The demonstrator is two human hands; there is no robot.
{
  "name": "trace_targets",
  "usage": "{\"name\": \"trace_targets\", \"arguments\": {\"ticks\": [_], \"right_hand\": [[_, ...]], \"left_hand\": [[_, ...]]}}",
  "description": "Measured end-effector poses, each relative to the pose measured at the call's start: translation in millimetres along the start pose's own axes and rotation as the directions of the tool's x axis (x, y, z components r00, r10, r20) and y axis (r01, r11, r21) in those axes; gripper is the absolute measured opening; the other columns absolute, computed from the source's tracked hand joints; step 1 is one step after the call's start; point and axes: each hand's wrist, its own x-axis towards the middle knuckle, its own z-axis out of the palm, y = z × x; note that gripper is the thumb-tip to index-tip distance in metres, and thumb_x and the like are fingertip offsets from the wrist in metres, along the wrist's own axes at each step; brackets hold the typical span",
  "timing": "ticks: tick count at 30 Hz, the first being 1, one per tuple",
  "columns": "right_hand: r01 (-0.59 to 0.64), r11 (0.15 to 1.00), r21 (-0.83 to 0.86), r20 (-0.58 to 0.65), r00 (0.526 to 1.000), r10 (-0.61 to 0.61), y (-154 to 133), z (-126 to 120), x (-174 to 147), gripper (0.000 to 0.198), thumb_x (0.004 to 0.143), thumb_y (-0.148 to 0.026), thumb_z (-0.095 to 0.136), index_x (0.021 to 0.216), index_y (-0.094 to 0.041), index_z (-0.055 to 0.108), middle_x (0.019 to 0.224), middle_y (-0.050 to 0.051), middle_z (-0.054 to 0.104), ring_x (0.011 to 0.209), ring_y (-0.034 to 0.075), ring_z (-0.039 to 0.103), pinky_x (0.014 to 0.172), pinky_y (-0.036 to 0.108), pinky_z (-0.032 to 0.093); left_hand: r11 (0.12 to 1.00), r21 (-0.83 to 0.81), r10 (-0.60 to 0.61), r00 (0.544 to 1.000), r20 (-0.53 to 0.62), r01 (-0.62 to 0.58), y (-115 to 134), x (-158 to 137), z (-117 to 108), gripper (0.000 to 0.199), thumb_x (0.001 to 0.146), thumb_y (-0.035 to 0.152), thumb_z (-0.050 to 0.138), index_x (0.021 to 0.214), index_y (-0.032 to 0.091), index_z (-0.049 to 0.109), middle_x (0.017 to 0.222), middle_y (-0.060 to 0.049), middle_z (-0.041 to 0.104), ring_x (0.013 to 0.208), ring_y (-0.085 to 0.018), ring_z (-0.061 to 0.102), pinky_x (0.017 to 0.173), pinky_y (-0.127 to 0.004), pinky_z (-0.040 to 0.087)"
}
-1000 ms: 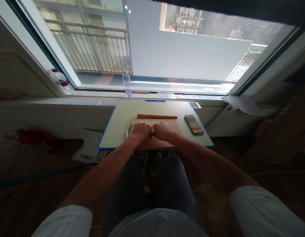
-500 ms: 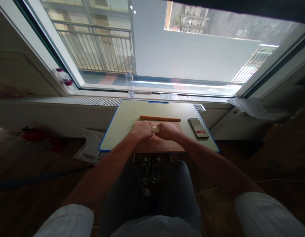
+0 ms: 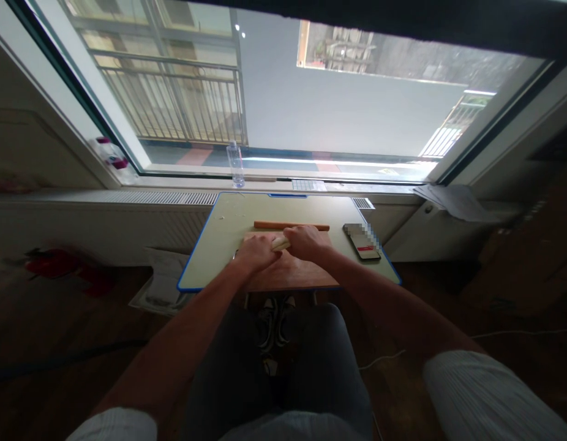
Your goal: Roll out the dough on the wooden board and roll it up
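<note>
A pale lump of dough [image 3: 280, 244] shows between my two hands, above a wooden board [image 3: 290, 275]. My left hand [image 3: 257, 252] is closed around its left end. My right hand [image 3: 306, 241] wraps the other end, slightly farther from me than the left. Much of the dough is hidden under my fingers. Just beyond the hands lies a wooden rolling pin [image 3: 291, 226], crosswise along the board's far edge. A small part of a thin dark object pokes out left of my left hand, too little to name.
The small table [image 3: 205, 260] has a blue rim. A phone [image 3: 362, 242] lies at its right. On the windowsill stand a clear bottle [image 3: 236, 165] and a bottle with a purple cap [image 3: 111, 153]. Papers [image 3: 453, 201] rest at the right; a red fire extinguisher [image 3: 67, 266] is on the floor.
My right hand has shifted slightly away from me and my left slightly nearer, so the dough between them now sits at a slant. The whole view has tilted a little.
</note>
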Motion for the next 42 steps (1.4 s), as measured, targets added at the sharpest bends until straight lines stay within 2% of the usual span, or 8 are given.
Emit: {"name": "trace_targets", "arguments": {"ticks": [9,18,24,27,31,33,38,42], "right_hand": [[0.063,0.998,-0.012,0.058,0.996,-0.062,-6,10,32,0.022,0.095,-0.030,0.068,0.111,-0.021,0.081,0.112,0.014,0.084,0.107,0.033,0.079,0.086,0.035,0.056],[0.120,0.993,0.009,0.063,0.991,-0.121,9,20,37,0.021,0.097,-0.030,0.064,0.110,-0.023,0.079,0.111,0.012,0.084,0.106,0.032,0.079,0.084,0.035,0.053],[0.085,0.993,0.083,-0.041,0.996,-0.082,21,24,40,0.030,0.096,-0.025,0.062,0.125,-0.021,0.067,0.118,0.010,0.079,0.103,0.028,0.076,0.079,0.033,0.051],[0.040,0.996,0.080,-0.061,0.998,-0.036,32,27,42,0.026,0.097,-0.021,0.061,0.121,-0.020,0.068,0.123,0.012,0.076,0.113,0.028,0.070,0.089,0.034,0.052],[-0.219,0.968,0.121,-0.166,0.957,0.237,54,36,45,0.027,0.101,-0.027,0.060,0.123,-0.018,0.072,0.134,0.016,0.069,0.124,0.031,0.062,0.101,0.040,0.050],[-0.300,0.939,0.170,-0.149,0.934,0.325,66,40,47,0.047,0.097,-0.043,0.071,0.138,-0.020,0.070,0.148,0.017,0.062,0.137,0.035,0.052,0.109,0.045,0.047],[-0.257,0.936,0.239,0.015,0.965,0.261,83,50,54,0.044,0.103,-0.053,0.065,0.139,-0.030,0.075,0.157,0.009,0.061,0.145,0.035,0.045,0.119,0.051,0.038],[-0.170,0.963,0.212,-0.026,0.983,0.179,82,52,58,0.035,0.104,-0.043,0.063,0.130,-0.023,0.077,0.148,0.010,0.068,0.142,0.031,0.048,0.119,0.046,0.036]], "left_hand": [[0.977,-0.014,-0.212,0.977,0.035,0.213,-12,-9,15,0.035,0.099,0.036,0.056,0.126,0.025,0.075,0.114,-0.014,0.083,0.104,-0.032,0.079,0.085,-0.037,0.057],[0.977,0.027,-0.212,0.976,0.041,0.211,-15,0,20,0.030,0.099,0.033,0.049,0.114,0.026,0.075,0.108,-0.014,0.083,0.104,-0.035,0.080,0.085,-0.040,0.059],[0.958,-0.009,-0.284,0.957,0.066,0.285,-6,-8,17,0.052,0.101,0.065,0.049,0.131,0.027,0.066,0.113,-0.014,0.082,0.110,-0.039,0.078,0.089,-0.044,0.059],[0.950,0.019,-0.313,0.945,0.096,0.312,3,-15,15,0.053,0.103,0.060,0.046,0.138,0.023,0.060,0.118,-0.015,0.082,0.111,-0.038,0.078,0.091,-0.044,0.058],[0.941,0.092,-0.332,0.942,0.046,0.327,13,-21,16,0.051,0.104,0.060,0.047,0.125,0.019,0.068,0.113,-0.019,0.082,0.110,-0.039,0.078,0.093,-0.046,0.057],[0.941,0.105,-0.325,0.946,-0.002,0.323,16,-23,17,0.051,0.102,0.063,0.051,0.114,0.020,0.073,0.108,-0.019,0.083,0.107,-0.040,0.079,0.094,-0.048,0.056],[0.946,0.018,-0.324,0.946,0.006,0.324,29,-27,22,0.051,0.100,0.058,0.059,0.135,0.021,0.064,0.110,-0.016,0.083,0.104,-0.037,0.080,0.093,-0.045,0.055],[0.972,-0.078,-0.221,0.975,0.016,0.221,42,-30,28,0.053,0.104,0.046,0.058,0.151,0.021,0.052,0.118,-0.015,0.083,0.110,-0.034,0.079,0.096,-0.042,0.054]]}}
